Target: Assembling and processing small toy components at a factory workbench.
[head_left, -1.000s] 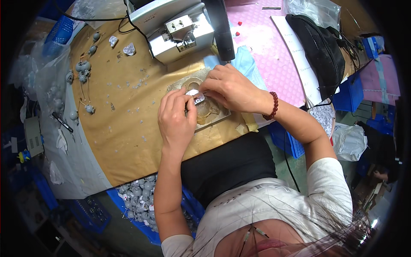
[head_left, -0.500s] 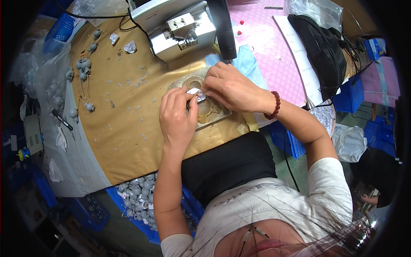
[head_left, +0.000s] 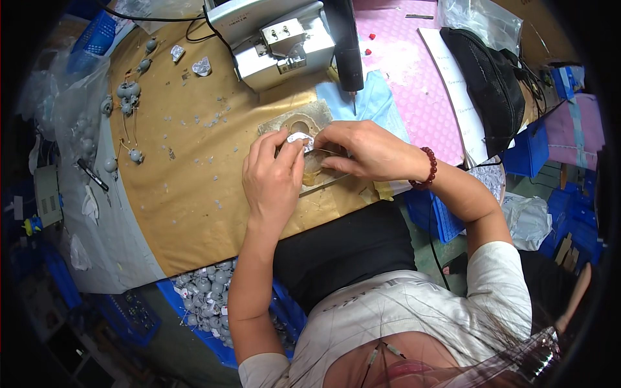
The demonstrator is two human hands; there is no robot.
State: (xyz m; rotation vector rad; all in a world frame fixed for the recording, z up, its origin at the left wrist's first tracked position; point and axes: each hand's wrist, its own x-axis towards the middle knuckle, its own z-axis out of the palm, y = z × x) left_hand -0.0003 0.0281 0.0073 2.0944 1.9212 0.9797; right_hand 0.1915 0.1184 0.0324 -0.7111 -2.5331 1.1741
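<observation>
Over the brown-covered table, my left hand (head_left: pixel 272 174) pinches a small white, shiny piece (head_left: pixel 299 138) between thumb and fingertips. Close against its right side is my right hand (head_left: pixel 372 152), fingers curled in. A thin wire-like strand seems to run by its fingertips; whether they grip it is hard to see. Beneath both hands lies a flat fixture plate (head_left: pixel 277 121) with round recesses, partly covered by my fingers. A black electric screwdriver (head_left: pixel 346 55) hangs just beyond my right hand, its thin bit pointing down.
A silver machine (head_left: pixel 249 48) stands behind the plate. Grey round parts (head_left: pixel 129 90) with wires and a black marker (head_left: pixel 92 174) lie at left. A blue crate (head_left: pixel 174 304) below holds several grey parts. A black pouch (head_left: pixel 482 84) rests at right. Another person's arm (head_left: pixel 577 294) shows at far right.
My right hand has come nearer to me and slightly right, away from the screwdriver tip. My left hand still holds the white piece over the plate. The view has shifted a little.
</observation>
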